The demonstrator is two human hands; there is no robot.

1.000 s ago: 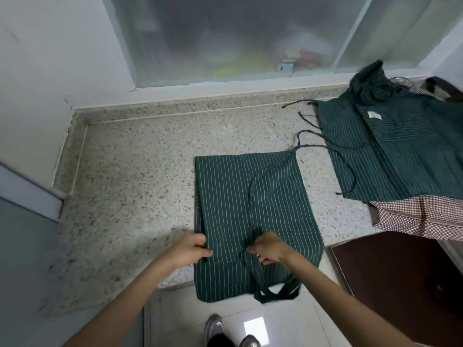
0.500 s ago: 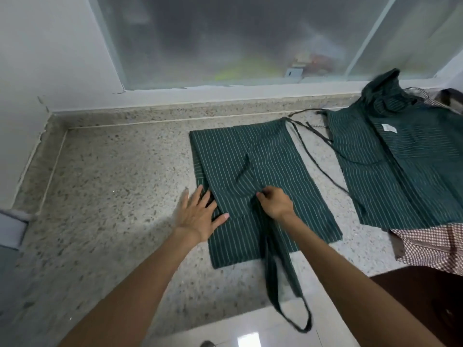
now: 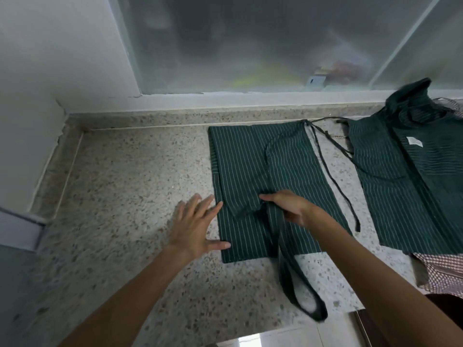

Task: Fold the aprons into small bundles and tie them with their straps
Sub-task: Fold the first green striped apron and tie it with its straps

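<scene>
A dark green striped apron (image 3: 253,161) lies folded lengthwise on the speckled stone counter (image 3: 120,196). Its neck loop (image 3: 298,284) trails toward the counter's front edge, and thin waist ties (image 3: 333,181) run off its right side. My right hand (image 3: 288,205) pinches the fabric where the bib's folded edge meets the neck strap. My left hand (image 3: 198,225) rests flat with spread fingers at the apron's left edge, fingertips touching the cloth. A second green striped apron (image 3: 413,191) lies spread out at the right.
A red-and-white checked cloth (image 3: 441,271) sticks out under the second apron at the right. A frosted window (image 3: 263,41) and its sill run along the back, and a white wall (image 3: 50,58) closes the left side. Tiled floor (image 3: 275,339) shows below the counter's front edge.
The apron has been pushed farther onto the counter, toward the window. My left hand let go of the cloth and opened flat at the left edge. My right hand kept its pinch.
</scene>
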